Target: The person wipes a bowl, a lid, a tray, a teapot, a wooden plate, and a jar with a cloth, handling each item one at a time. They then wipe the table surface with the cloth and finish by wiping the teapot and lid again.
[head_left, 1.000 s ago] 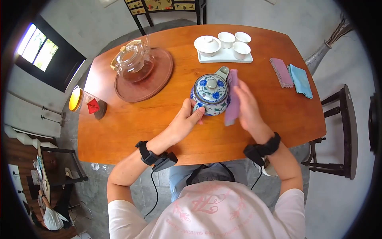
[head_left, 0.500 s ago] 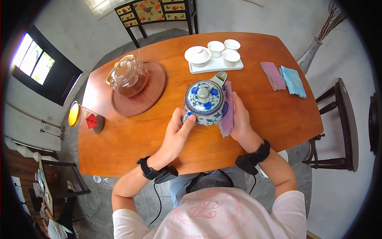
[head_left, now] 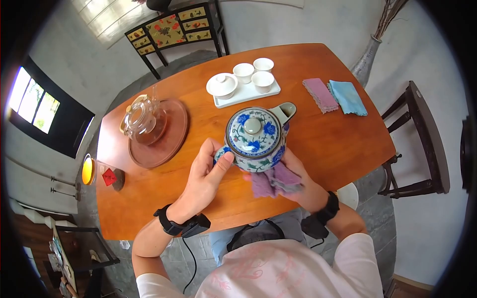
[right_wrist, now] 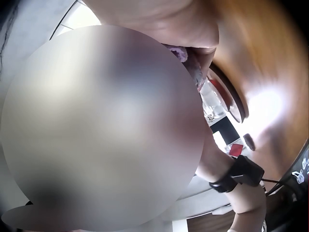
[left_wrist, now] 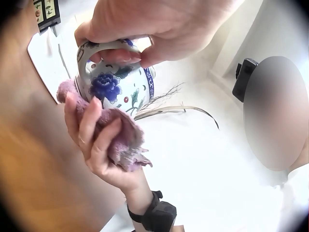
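We see the teapot (head_left: 254,136), blue-and-white with its lid on, lifted above the near half of the counter (head_left: 343,144) and tilted toward the person. The left hand (head_left: 206,174) holds it by the handle: in the left wrist view its fingers (left_wrist: 123,53) curl round the handle loop, with the thumb (head_left: 223,161) laid against the pot's side. The right hand (head_left: 298,181) cups the pot from beneath, its fingers (left_wrist: 91,128) pressed together and curled up against a bunched purple cloth (head_left: 273,181), which lies between the palm and the pot's underside. The right wrist view is mostly blurred and shows us little of that hand. Beyond the pot stands a white tray (head_left: 244,93) with a lidded bowl and three cups. To the left, a glass teapot (head_left: 143,119) sits on a round wooden tray (head_left: 171,141). Two folded cloths, pink (head_left: 320,94) and blue (head_left: 348,97), lie side by side toward the far right corner.
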`<action>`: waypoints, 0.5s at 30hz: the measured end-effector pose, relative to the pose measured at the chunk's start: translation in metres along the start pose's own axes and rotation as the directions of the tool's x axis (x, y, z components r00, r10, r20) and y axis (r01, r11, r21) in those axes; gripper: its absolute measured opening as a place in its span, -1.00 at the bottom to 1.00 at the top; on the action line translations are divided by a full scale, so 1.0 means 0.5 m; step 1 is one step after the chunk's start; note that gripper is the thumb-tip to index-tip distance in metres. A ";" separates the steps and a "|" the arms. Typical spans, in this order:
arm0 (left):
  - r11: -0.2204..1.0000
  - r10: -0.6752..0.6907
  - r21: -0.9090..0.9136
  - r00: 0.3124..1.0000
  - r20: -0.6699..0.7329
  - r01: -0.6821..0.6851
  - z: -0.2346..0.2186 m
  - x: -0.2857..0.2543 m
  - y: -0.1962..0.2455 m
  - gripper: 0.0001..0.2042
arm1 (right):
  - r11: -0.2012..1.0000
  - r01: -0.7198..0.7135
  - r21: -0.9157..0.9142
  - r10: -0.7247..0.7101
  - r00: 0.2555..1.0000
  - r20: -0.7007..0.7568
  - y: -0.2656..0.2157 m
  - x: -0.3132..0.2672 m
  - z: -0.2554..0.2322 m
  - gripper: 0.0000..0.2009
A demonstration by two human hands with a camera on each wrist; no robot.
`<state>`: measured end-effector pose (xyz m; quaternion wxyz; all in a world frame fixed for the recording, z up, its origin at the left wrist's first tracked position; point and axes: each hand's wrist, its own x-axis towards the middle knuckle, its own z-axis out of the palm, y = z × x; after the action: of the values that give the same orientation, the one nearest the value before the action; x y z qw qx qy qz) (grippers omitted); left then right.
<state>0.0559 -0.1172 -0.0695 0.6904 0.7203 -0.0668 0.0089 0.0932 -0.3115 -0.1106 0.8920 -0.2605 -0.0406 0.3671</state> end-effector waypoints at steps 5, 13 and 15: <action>0.999 0.016 0.037 1.000 0.000 -0.016 0.054 0.067 -0.014 -0.82 | 0.998 -0.068 -0.017 0.066 0.992 -0.107 -0.086 -0.076 -0.081 -0.54; 0.983 -0.015 -0.183 0.989 -0.145 -0.011 0.227 0.249 -0.147 -0.83 | 0.920 0.347 -0.181 -0.391 0.828 -0.401 -0.157 -0.143 -0.144 -0.53; 0.983 -0.007 -0.181 0.986 -0.168 -0.024 0.253 0.291 -0.185 -0.81 | 0.915 0.357 -0.187 -0.403 0.822 -0.402 -0.163 -0.154 -0.152 -0.53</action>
<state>0.2002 -0.2519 -0.1520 0.7565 0.6505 -0.0119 0.0663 0.1090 -0.4450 -0.1268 0.9190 -0.3676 0.0883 0.1121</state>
